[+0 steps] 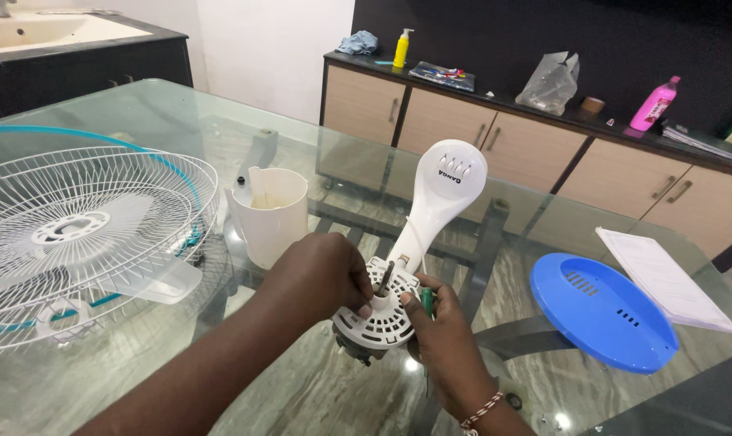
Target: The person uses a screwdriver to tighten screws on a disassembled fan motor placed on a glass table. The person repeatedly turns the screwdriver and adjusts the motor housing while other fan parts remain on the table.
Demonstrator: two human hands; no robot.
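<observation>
A white fan body (pixel 430 218) with a round vented motor housing (pixel 382 319) lies on the glass table (pixel 172 113), its metal shaft pointing up. My left hand (pixel 321 278) rests on the housing, fingers closed around its left edge by the shaft. My right hand (pixel 442 335) supports the housing from the right and grips a green-handled screwdriver (pixel 426 300). A thread bracelet is on my right wrist.
White wire fan grilles with a clear blade (pixel 75 242) lie at the left. A white plastic cover piece (pixel 270 214) stands behind my hands. A blue round base cover (pixel 604 311) and a paper booklet (pixel 664 278) lie right. A cabinet with bottles stands behind.
</observation>
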